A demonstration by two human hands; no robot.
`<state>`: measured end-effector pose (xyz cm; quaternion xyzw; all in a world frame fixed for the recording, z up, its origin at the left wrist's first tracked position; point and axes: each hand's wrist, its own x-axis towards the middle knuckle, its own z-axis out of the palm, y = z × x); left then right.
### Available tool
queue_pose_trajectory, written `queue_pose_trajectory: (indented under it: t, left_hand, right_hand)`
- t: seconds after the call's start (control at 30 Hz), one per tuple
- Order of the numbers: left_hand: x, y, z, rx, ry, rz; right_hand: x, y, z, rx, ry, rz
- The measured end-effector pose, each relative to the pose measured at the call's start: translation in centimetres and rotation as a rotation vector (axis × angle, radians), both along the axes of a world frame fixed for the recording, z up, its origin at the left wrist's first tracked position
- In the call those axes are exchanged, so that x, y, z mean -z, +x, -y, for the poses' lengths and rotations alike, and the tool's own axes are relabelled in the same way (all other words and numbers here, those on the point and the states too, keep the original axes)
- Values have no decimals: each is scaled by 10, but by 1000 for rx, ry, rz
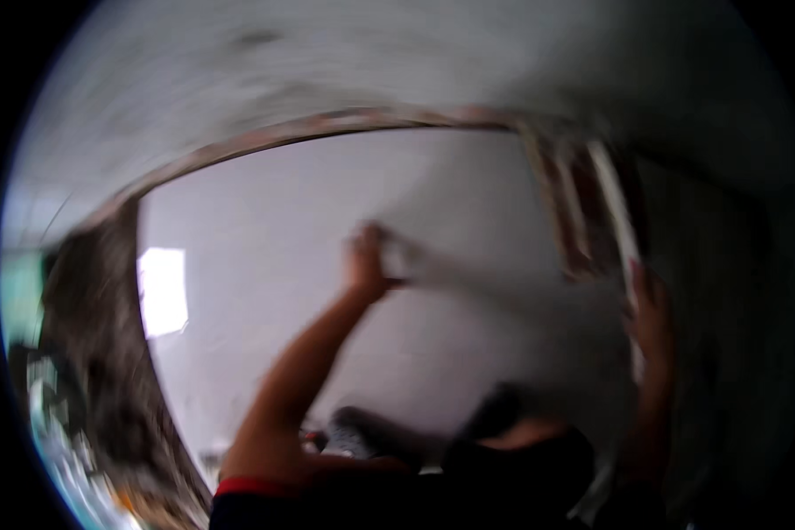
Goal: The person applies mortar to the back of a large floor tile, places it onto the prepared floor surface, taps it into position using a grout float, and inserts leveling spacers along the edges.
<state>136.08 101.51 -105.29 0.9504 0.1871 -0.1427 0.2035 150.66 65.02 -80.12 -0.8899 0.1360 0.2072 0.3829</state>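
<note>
Motion blurs the whole picture. My left hand (368, 263) is over the middle of a smooth pale floor (265, 230), its thumb spread away from the fingers. Between thumb and fingers shows only a pale patch, much like the floor in tone, and I make out no object there. At the right, my right hand (649, 314) is closed around a long, narrow whitish strip (616, 199). That strip runs from the far right edge of the floor back past my fingers. Its material is too blurred to tell, and my palm hides part of it.
A rough brownish border (291, 132) rims the far side, with a grey mottled wall (371, 62) beyond. Brown upright pieces (561, 203) stand at the far right corner. Dark rough ground (97, 309) and blurred clutter (62, 433) lie left. My shoe (353, 433) rests on the floor.
</note>
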Motion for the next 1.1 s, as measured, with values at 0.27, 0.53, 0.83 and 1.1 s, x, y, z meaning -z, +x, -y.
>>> queue_pose_trajectory:
  t: [0.27,0.53,0.83,1.1]
  left_hand:
    - [-74,42,65,128,286,-194]
    - [-57,5,32,109,301,-184]
    - [-72,22,136,315,263,-264]
    - [-76,18,135,257,227,-250]
  right_hand:
    - [140,-71,72,-78,-69,208]
    - [25,-40,48,-34,162,99]
    - [119,-26,72,38,-98,-206]
    - [36,-57,66,-16,139,338]
